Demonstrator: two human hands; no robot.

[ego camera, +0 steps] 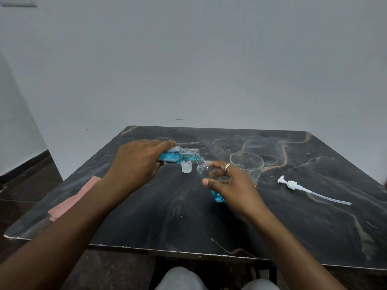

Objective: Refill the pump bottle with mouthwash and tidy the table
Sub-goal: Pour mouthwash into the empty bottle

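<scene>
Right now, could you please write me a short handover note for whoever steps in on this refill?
Left hand: holds the mouthwash bottle tipped over, its open neck at the mouth of the small bottle.
Right hand: steadies the small clear bottle, tilted, with blue liquid pooled at its bottom.
On the table: white cap beside the bottles, empty glass behind the right hand, pump head with tube lying to the right, pink cloth at the left edge.
Done: both bottles opened, pouring under way.
Left: finish filling, fit the pump, cap the mouthwash, tidy up.
</scene>
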